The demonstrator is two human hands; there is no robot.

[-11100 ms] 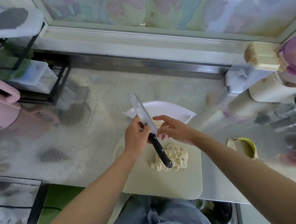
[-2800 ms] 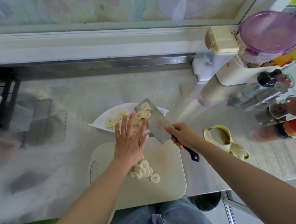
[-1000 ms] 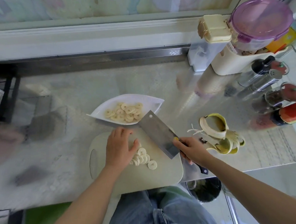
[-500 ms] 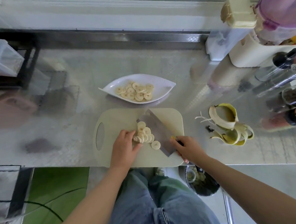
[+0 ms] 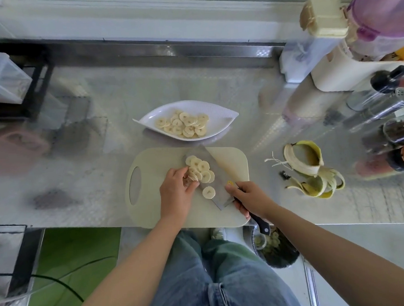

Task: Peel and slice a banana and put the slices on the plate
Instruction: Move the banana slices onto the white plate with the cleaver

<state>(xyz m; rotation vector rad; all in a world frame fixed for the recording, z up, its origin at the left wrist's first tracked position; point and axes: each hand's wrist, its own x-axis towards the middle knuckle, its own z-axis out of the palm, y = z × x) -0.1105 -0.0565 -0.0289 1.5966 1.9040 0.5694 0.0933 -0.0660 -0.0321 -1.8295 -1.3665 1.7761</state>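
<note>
A cream cutting board (image 5: 154, 170) lies at the counter's front edge. On it the cleaver's (image 5: 215, 175) broad blade lies flat, with several banana slices (image 5: 201, 170) on top of it. My right hand (image 5: 248, 197) grips the cleaver's black handle. My left hand (image 5: 177, 192) touches the left side of the slice pile with its fingertips. Behind the board stands a white leaf-shaped plate (image 5: 220, 118) holding several more slices (image 5: 185, 125).
The empty banana peel (image 5: 311, 169) lies on the counter to the right of the board. Bottles, jars and containers (image 5: 382, 99) crowd the right side. A black rack (image 5: 31, 92) with a clear box stands at the far left. A bin (image 5: 275, 247) sits below the counter edge.
The cleaver's blade has slid under the slices on the board, and my left hand has pushed them onto it. The camera has tilted down slightly.
</note>
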